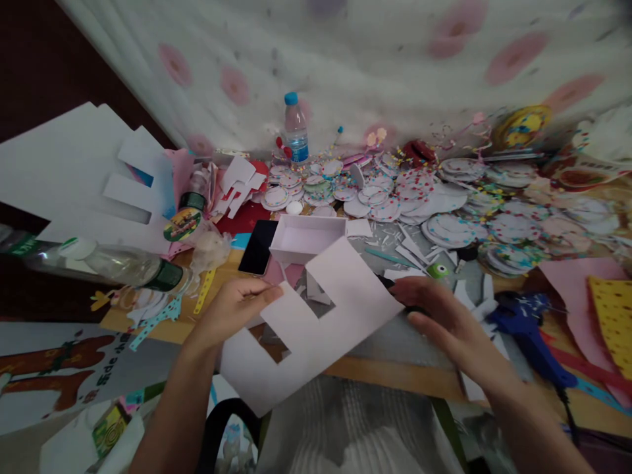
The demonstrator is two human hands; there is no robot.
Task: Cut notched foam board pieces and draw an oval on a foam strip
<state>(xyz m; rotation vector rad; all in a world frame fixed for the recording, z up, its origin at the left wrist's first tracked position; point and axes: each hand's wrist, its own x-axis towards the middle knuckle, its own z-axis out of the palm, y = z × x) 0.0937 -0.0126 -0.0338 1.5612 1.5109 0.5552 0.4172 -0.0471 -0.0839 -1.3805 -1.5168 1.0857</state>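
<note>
My left hand (247,303) pinches a white card sheet (326,336) between thumb and fingers at its upper left edge. The sheet is tilted above the table's front edge, with notches cut into its upper side. At the sheet's right corner, my right hand (439,322) has its fingers curled around a black-handled tool (386,281). Most of that tool is hidden by the hand and the card, so its kind cannot be made out. Behind the sheet stands a white open box (310,238), with a black phone (258,247) at its left.
Stacks of decorated white discs (378,197) line the back. A water bottle (296,128) stands there. Paper scraps (409,250) litter the grey mat. At right lies a blue glue gun (533,336); at left, a lying bottle (123,263) and large cut white sheets (74,171).
</note>
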